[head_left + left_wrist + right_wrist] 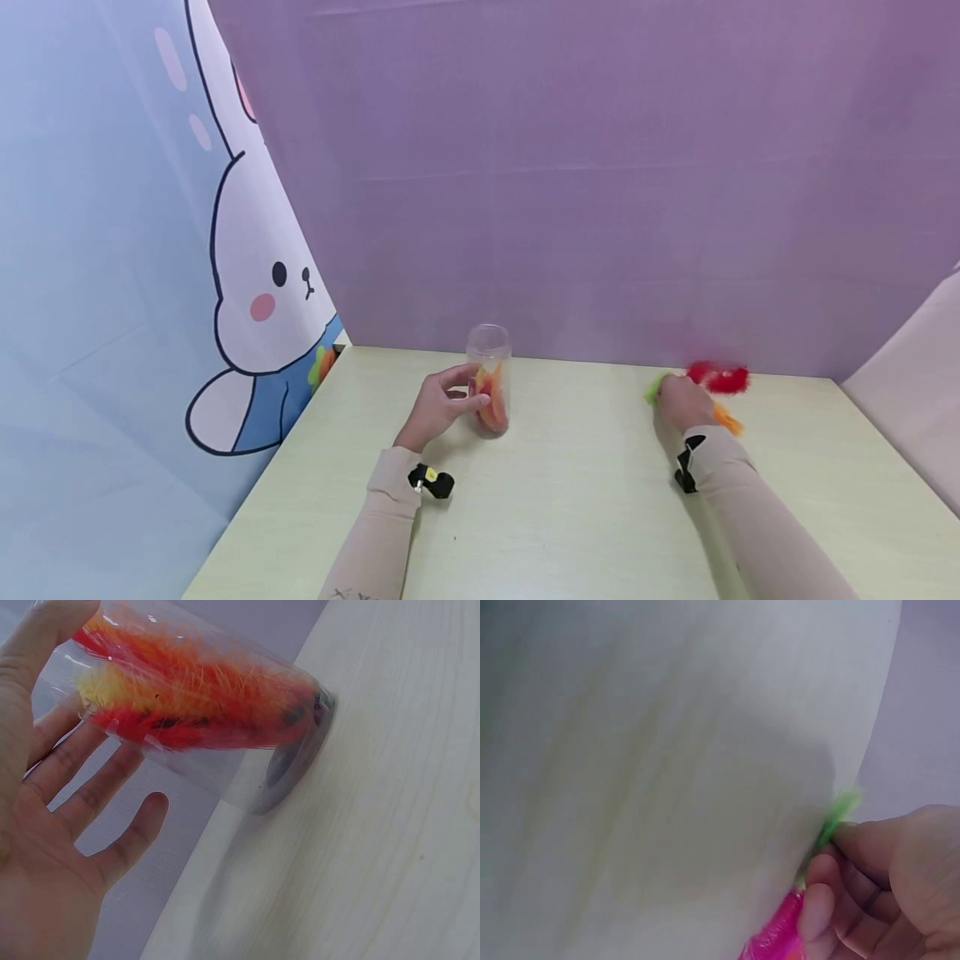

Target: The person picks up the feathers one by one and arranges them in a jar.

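A clear plastic jar [489, 337] stands upright on the table, with red, orange and yellow feathers [195, 690] inside. My left hand [444, 404] holds it from the left side, thumb and fingers around the wall. In the left wrist view the little finger sticks out away from the jar. Toward the table's back right, my right hand [686, 402] pinches a green feather [837, 821] between thumb and fingers. Just behind that hand lie red feathers [720, 378], and an orange feather [727, 419] shows beside it. A glossy pink piece [776, 934] appears under the fingertips in the right wrist view.
The pale wooden table [555, 500] ends at a purple cloth wall [585, 183]. A blue cloth with a printed rabbit [262, 250] hangs on the left, and a white cloth [915, 383] on the right. Each wrist carries a small black camera [433, 482].
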### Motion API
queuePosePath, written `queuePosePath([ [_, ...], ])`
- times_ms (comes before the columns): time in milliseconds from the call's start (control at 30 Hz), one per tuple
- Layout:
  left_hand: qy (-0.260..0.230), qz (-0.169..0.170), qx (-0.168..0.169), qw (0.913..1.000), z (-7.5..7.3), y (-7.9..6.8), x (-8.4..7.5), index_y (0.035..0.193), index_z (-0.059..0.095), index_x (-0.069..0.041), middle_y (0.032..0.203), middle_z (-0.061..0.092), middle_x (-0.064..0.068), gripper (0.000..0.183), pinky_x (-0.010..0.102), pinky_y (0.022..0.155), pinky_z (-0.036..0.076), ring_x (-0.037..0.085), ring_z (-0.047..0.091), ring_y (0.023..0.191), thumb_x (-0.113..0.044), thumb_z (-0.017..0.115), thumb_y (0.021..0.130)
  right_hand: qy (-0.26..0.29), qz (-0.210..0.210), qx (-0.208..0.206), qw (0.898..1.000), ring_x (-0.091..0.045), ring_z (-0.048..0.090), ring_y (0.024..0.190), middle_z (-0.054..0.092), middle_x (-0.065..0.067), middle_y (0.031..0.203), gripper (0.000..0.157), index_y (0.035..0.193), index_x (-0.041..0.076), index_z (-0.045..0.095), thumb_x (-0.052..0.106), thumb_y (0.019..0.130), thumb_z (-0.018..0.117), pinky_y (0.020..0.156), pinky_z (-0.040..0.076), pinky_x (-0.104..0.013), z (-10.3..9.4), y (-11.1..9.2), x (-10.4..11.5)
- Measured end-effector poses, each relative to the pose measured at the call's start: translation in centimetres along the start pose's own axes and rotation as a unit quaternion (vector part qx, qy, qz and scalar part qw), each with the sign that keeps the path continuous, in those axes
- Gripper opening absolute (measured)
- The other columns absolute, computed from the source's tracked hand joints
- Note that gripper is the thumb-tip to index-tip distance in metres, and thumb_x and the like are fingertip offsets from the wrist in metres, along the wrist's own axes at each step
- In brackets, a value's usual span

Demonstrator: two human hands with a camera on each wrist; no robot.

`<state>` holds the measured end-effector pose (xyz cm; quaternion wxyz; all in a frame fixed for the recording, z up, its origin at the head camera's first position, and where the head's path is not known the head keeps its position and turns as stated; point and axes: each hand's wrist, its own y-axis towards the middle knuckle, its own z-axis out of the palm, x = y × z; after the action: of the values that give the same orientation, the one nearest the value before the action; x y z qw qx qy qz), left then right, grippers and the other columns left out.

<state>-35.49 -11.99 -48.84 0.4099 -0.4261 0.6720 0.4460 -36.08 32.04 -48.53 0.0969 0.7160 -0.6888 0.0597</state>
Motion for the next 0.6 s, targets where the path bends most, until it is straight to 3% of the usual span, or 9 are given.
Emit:
queuePosePath([
  [167,0.003,0.003,0.000,1.0000,0.0,0.0,0.0,0.132,0.069,-0.022,0.123,0.073,0.001,0.056,0.040,0.098,0.059,0.021,0.067,0.113,-0.033,0.088,0.081,0.019,-0.009,0.001,1.000,-0.037,0.063,0.069,0.068,-0.019,0.076,0.016,0.081,-0.001,0.067,0.000,0.086,0.052,0.063,0.056,-0.050,0.0,-0.4,-0.2],
  [367,0.003,0.008,0.002,1.0000,0.0,-0.1,0.0,0.133,0.069,-0.022,0.123,0.074,0.002,0.056,0.041,0.098,0.058,0.021,0.067,0.113,-0.033,0.088,0.082,0.052,-0.028,-0.030,0.998,-0.041,0.066,0.082,0.071,-0.022,0.088,0.016,0.092,-0.006,0.068,0.000,0.089,0.053,0.080,0.057,-0.055,-0.1,-1.1,-0.4],
  [500,0.002,0.012,0.003,0.9999,0.0,0.0,0.1,0.133,0.069,-0.021,0.123,0.074,0.003,0.057,0.041,0.097,0.059,0.021,0.067,0.113,-0.034,0.088,0.081,0.090,-0.040,-0.077,0.992,-0.031,0.056,0.068,0.059,-0.014,0.072,0.017,0.079,-0.003,0.058,0.002,0.093,0.049,0.065,0.050,-0.041,-0.4,-1.7,-0.1],
  [600,0.002,0.011,0.002,0.9999,-0.1,0.1,0.2,0.133,0.069,-0.021,0.124,0.074,0.002,0.058,0.039,0.097,0.059,0.021,0.067,0.113,-0.035,0.088,0.080,0.133,-0.045,-0.114,0.984,-0.025,0.049,0.069,0.052,-0.011,0.073,0.021,0.079,0.000,0.056,0.006,0.097,0.049,0.063,0.040,-0.033,-0.6,-2.0,0.4],
])
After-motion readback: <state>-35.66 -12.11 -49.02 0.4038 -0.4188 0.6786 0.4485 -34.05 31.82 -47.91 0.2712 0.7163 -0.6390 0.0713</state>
